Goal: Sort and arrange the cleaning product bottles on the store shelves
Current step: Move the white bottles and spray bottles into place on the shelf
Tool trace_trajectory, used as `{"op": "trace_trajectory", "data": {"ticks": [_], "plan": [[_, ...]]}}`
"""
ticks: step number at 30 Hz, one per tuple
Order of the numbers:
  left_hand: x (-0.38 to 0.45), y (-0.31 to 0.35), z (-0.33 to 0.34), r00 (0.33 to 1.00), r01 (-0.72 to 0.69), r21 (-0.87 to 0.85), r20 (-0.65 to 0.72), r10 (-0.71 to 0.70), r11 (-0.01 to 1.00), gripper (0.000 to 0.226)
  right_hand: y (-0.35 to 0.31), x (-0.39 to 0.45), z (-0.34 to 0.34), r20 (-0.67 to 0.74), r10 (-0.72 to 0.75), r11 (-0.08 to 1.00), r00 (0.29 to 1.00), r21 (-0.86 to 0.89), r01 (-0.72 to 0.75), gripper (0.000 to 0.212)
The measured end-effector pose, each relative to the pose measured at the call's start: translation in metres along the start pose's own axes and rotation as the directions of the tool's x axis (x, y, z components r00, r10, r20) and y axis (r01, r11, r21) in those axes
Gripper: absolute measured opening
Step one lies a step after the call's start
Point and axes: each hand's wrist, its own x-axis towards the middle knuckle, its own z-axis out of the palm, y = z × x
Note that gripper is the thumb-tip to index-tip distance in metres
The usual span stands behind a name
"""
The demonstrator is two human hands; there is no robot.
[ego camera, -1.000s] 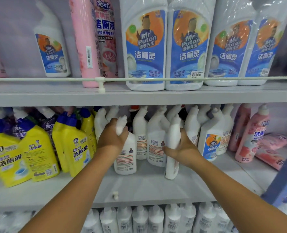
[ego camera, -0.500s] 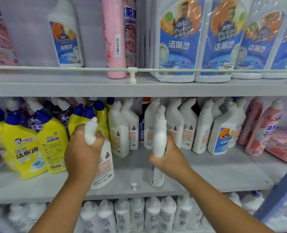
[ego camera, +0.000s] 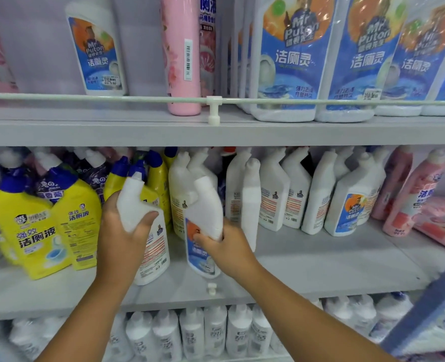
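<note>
Head view: both hands (ego camera: 123,239) grip 2 smooth angle-necked white plastic bottles (ego camera: 205,205).

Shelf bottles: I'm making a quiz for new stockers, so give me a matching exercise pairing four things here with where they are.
Things:
1. yellow bottles
2. tall pink bottle
3. left hand
4. right hand

Places:
A. top shelf, behind the rail
B. middle shelf, far left
C. holding a white bottle with its blue label showing
D. holding a white bottle beside the yellow ones

Pairs: 1-B, 2-A, 3-D, 4-C
</note>
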Motion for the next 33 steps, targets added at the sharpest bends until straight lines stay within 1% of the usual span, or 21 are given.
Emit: {"op": "trace_trajectory", "data": {"ticks": [2,3,5,6,7,8,9,10,11,12,13,16,17,18,19,21,23,26,28,31,33], "plan": [[-0.003,0.006,0.002,0.999,0.046,0.029,-0.017,-0.046,0.999,0.062,-0.003,0.007,0.001,0.064,-0.007,1.000,0.998,0.001,0.007,0.046],[-0.009,0.011,0.004,0.997,0.035,0.085,-0.078,-0.028,0.996,0.063,-0.004,0.009,-0.003,0.109,0.003,0.999,0.994,-0.032,0.001,0.048],[-0.028,0.028,0.009,0.954,-0.093,0.227,-0.259,0.152,0.969,0.058,-0.001,0.005,-0.023,0.204,-0.006,0.996,0.979,-0.086,0.024,0.045],[-0.041,0.038,0.016,0.916,-0.186,0.262,-0.302,0.264,0.947,0.048,0.004,0.002,-0.039,0.212,-0.040,0.996,0.976,-0.065,0.055,0.038],[-0.055,0.050,0.026,0.900,-0.271,0.239,-0.281,0.334,0.932,0.036,0.010,0.000,-0.059,0.173,-0.081,0.995,0.982,-0.045,0.090,0.025],[-0.068,0.062,0.040,0.912,-0.316,0.161,-0.219,0.346,0.935,0.024,0.017,-0.001,-0.082,0.092,-0.112,0.993,0.989,-0.018,0.114,0.011],[-0.076,0.071,0.057,0.941,-0.301,0.078,-0.137,0.309,0.950,0.015,0.023,0.004,-0.105,-0.033,-0.140,0.990,0.990,-0.014,0.140,0.010],[-0.083,0.081,0.076,0.973,-0.229,0.006,-0.039,0.229,0.973,0.010,0.030,0.016,-0.127,-0.173,-0.158,0.987,0.972,-0.015,0.157,0.014],[-0.088,0.089,0.096,0.989,-0.140,-0.029,0.040,0.141,0.990,0.014,0.036,0.029,-0.148,-0.288,-0.172,0.985,0.942,-0.035,0.169,0.013],[-0.090,0.092,0.117,0.992,-0.079,-0.029,0.094,0.081,0.996,0.023,0.038,0.043,-0.165,-0.353,-0.184,0.983,0.917,-0.057,0.175,0.011],[-0.089,0.091,0.137,0.992,-0.038,-0.011,0.123,0.039,0.999,0.033,0.037,0.058,-0.177,-0.373,-0.210,0.977,0.904,-0.122,0.176,0.019],[-0.078,0.078,0.190,0.985,0.052,0.127,0.156,-0.072,0.990,0.069,0.045,0.096,-0.183,-0.275,-0.354,0.885,0.894,-0.406,0.226,0.053],[-0.074,0.072,0.204,0.980,0.093,0.178,0.160,-0.122,0.980,0.078,0.048,0.103,-0.178,-0.221,-0.360,0.846,0.906,-0.487,0.217,0.060],[-0.071,0.068,0.214,0.970,0.148,0.216,0.158,-0.184,0.965,0.078,0.053,0.108,-0.172,-0.194,-0.338,0.826,0.921,-0.531,0.191,0.065],[-0.068,0.065,0.221,0.957,0.208,0.234,0.154,-0.248,0.950,0.072,0.057,0.111,-0.168,-0.196,-0.296,0.829,0.935,-0.539,0.150,0.067],[-0.067,0.066,0.226,0.942,0.278,0.240,0.122,-0.313,0.930,0.055,0.062,0.114,-0.164,-0.227,-0.199,0.886,0.953,-0.456,0.076,0.059],[-0.071,0.069,0.222,0.941,0.296,0.220,0.101,-0.323,0.929,0.051,0.067,0.113,-0.167,-0.214,-0.139,0.936,0.967,-0.348,0.058,0.052],[-0.093,0.082,0.199,0.962,0.239,0.149,0.096,-0.255,0.959,0.054,0.069,0.103,-0.175,-0.160,-0.117,0.966,0.980,-0.247,0.076,0.049],[-0.115,0.100,0.171,0.976,0.203,0.061,0.074,-0.207,0.977,0.049,0.071,0.093,-0.179,-0.113,-0.087,0.980,0.990,-0.190,0.064,0.042],[-0.137,0.123,0.116,0.978,0.203,-0.078,-0.038,-0.207,0.976,0.049,0.069,0.076,-0.175,-0.037,-0.056,0.984,0.998,-0.171,0.049,0.036],[-0.137,0.125,0.080,0.966,0.199,-0.093,-0.150,-0.211,0.976,0.045,0.065,0.067,-0.161,0.015,-0.050,0.994,0.999,-0.098,0.051,0.038]]}}
